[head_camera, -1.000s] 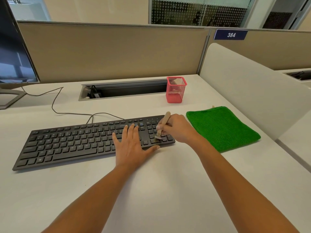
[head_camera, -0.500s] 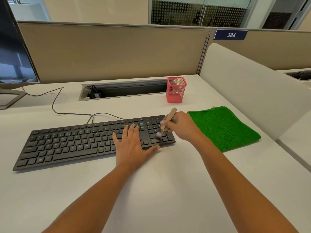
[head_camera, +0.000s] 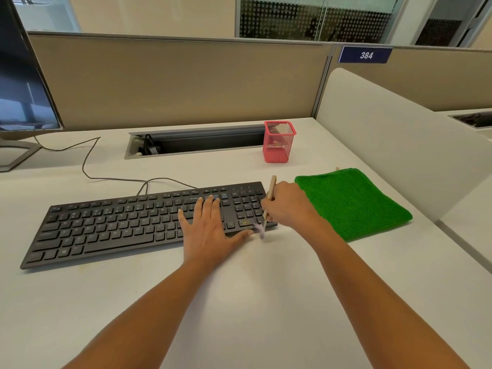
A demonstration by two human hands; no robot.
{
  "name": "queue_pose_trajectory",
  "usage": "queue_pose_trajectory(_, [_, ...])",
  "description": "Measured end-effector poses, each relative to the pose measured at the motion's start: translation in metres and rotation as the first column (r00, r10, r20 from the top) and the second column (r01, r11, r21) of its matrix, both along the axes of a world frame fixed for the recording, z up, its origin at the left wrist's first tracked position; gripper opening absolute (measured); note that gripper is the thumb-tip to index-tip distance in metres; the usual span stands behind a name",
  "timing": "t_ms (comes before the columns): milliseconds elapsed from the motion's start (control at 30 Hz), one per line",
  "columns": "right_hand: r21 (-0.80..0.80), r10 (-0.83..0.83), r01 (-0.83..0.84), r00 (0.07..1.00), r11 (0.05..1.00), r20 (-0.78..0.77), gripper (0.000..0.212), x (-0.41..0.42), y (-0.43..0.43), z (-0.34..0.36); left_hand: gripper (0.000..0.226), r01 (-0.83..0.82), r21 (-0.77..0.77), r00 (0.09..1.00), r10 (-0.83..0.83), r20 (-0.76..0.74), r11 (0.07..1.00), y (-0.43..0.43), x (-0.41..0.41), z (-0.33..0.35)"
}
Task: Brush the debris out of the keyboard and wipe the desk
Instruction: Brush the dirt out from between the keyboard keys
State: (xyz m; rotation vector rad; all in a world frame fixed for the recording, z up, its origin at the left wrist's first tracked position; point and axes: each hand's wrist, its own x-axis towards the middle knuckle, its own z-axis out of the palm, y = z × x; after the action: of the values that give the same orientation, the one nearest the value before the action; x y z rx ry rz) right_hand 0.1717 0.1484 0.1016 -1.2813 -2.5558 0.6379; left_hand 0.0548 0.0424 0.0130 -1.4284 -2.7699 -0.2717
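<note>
Keyboard [head_camera: 119, 225] lies w/ long axis approx 9-to-3 on desk [head_camera: 266, 302]. L hand [head_camera: 210, 227] lies flat, fingers straight, pressing keys beside numpad. R hand [head_camera: 288, 206] grips brush [head_camera: 271, 187], bristles blurred at numpad's 6 o'clock edge. Green cloth [head_camera: 351, 203] sits just at R hand's 3 o'clock, so R is prob. nearer for wiping.
</note>
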Motion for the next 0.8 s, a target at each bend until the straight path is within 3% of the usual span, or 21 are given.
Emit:
queue_pose_trajectory(233, [-0.036,-0.077,0.07,0.949,0.997,-0.305,0.03,0.001,0.007,-0.005,0.136,-0.001,0.009,1.0,0.001,-0.003,1.0,0.0,0.0,-0.001])
queue_pose_trajectory(433, [-0.061,-0.034,0.028,0.994,0.998,-0.105,0.031,0.004,0.006,-0.011,0.134,0.001,0.008,1.0,-0.001,-0.01,1.0,0.001,-0.001,-0.002])
queue_pose_trajectory(633, [-0.065,-0.043,0.03,0.979,0.997,-0.2,0.026,0.009,0.014,0.008,0.124,0.003,0.018,1.0,-0.003,-0.012,1.0,0.001,-0.001,-0.003])
queue_pose_trajectory(800, [-0.065,0.126,-0.127,0.992,0.99,-0.019,0.023,0.004,0.002,0.012,0.123,0.002,0.013,1.0,-0.002,-0.012,1.0,0.001,-0.001,-0.003])
